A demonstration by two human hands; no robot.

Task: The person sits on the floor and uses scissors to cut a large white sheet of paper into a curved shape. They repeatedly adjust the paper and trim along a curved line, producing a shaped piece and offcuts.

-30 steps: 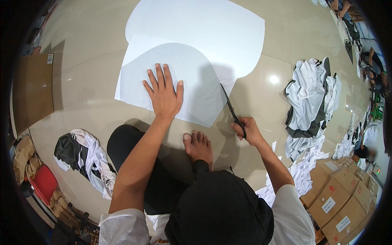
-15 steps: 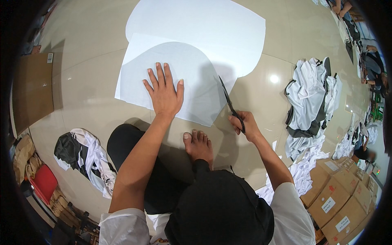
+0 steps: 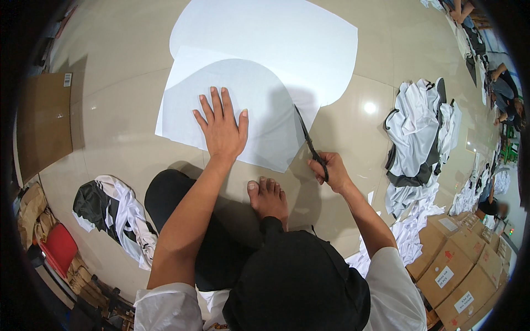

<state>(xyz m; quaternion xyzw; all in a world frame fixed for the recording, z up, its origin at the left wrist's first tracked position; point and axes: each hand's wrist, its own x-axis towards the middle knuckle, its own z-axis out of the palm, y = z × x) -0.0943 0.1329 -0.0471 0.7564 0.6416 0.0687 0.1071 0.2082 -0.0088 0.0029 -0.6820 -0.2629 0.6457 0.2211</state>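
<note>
A: How are the hands held?

B: The left hand (image 3: 222,129) is laid flat, palm down, its fingers extended and slightly parted; nothing is gripped by it. The right hand (image 3: 335,172) is curled around the handles of a pair of slim black scissors (image 3: 305,134), whose blades are pointed far and slightly left. Whether the blades are fully together cannot be told.

A: And what is touched by them?

B: A thin pale-grey sheet with a rounded far edge (image 3: 259,105) is pressed down by the left palm. At its curved right edge the scissor tips are placed. Beneath it, and extended farther away, broad smooth white sheeting (image 3: 265,30) is spread on the glossy beige tiled floor (image 3: 121,138).

A: What is found farther out?

B: A bare foot (image 3: 269,198) is set just on the near side of the grey sheet. To the left, a crumpled black-and-white cloth bundle (image 3: 118,212) is seen, with a flat-sided brown cardboard box (image 3: 44,121) beyond. To the right, a larger heap of white and dark-grey cloth (image 3: 415,129) is piled; nearer, brown cardboard cartons with white labels (image 3: 450,265) are stacked.
</note>
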